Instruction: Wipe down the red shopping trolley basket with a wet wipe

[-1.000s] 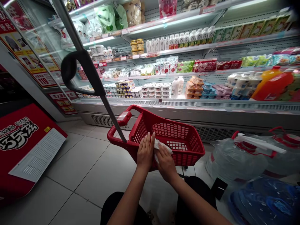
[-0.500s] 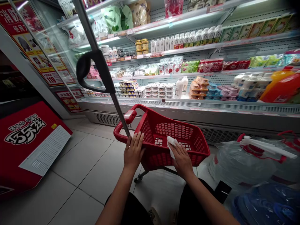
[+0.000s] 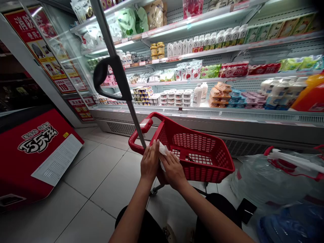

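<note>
A red plastic shopping basket cart [image 3: 202, 143] with perforated walls stands in front of me, its grey pole rising on the left to a black grip [image 3: 111, 77]. My left hand [image 3: 150, 161] lies on the near rim beside the foot of the pole, fingers stretched out and together. Just to its right, my right hand [image 3: 172, 168] presses a white wipe [image 3: 163, 150] against the same rim. Part of the wipe is hidden under the right palm. The two hands are almost touching.
A refrigerated shelf unit [image 3: 192, 116] full of dairy packs runs behind the cart. Large plastic-wrapped water bottles [image 3: 268, 179] stand at right, near a dark phone [image 3: 246, 211]. A red freezer chest [image 3: 40, 152] stands at left on the tiled floor [image 3: 101, 189].
My right hand has slid left along the near rim with the white wipe, up close to my left hand. The left hand stays by the pole. The view has shifted slightly left.
</note>
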A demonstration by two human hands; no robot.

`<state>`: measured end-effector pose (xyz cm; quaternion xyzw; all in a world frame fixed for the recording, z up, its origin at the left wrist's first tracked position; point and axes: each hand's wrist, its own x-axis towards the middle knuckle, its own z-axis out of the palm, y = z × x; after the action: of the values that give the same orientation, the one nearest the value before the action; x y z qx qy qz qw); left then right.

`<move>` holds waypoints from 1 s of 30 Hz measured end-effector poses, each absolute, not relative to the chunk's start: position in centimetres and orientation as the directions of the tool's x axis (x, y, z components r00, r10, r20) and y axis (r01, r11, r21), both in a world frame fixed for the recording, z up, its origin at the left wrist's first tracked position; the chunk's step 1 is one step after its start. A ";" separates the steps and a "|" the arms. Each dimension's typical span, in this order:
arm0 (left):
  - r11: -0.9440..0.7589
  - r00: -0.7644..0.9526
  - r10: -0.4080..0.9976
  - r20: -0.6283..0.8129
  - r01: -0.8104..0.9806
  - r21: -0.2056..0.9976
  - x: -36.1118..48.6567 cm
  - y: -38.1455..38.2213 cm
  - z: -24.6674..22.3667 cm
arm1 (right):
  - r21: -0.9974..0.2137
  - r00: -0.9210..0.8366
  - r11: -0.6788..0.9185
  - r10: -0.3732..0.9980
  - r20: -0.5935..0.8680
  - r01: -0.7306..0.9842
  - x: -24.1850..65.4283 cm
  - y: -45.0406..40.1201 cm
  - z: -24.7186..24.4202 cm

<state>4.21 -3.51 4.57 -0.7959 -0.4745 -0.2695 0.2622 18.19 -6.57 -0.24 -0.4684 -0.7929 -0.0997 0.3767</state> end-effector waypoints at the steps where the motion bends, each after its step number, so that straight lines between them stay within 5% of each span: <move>1: -0.415 0.408 0.628 0.662 0.896 -0.158 4.3 -3.5 4.6 | -0.178 -0.281 0.517 0.686 0.671 0.837 19.3 -7.1 -0.4; 10: -0.469 0.405 0.686 0.604 0.881 -0.058 5.1 -4.0 5.1 | -0.052 -0.095 0.154 0.803 0.589 0.987 34.8 -13.4 -6.5; 16: -0.474 0.380 0.696 0.609 0.881 -0.008 4.9 -2.9 5.1 | -0.132 0.100 -0.024 0.789 0.606 0.991 40.1 -14.7 -8.3; 21: -0.446 0.342 0.723 0.601 0.895 0.027 5.9 -1.3 4.3 | -0.169 0.001 0.134 0.779 0.627 0.976 33.8 -11.5 -6.7; 25: -0.568 0.495 0.714 0.495 0.823 -0.004 8.9 -2.0 1.8 | -0.174 -0.106 0.266 0.780 0.617 0.948 27.3 -8.3 -4.6; 30: -0.499 0.403 0.750 0.524 0.865 0.050 10.7 -2.7 -0.6 | -0.143 -0.175 0.317 0.785 0.595 0.938 27.0 -8.5 -3.9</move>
<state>10.69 -2.70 -0.56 -0.8294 -0.4869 -0.2482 0.1157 26.96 -8.50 -3.86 -0.5700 -0.7554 -0.1290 0.2962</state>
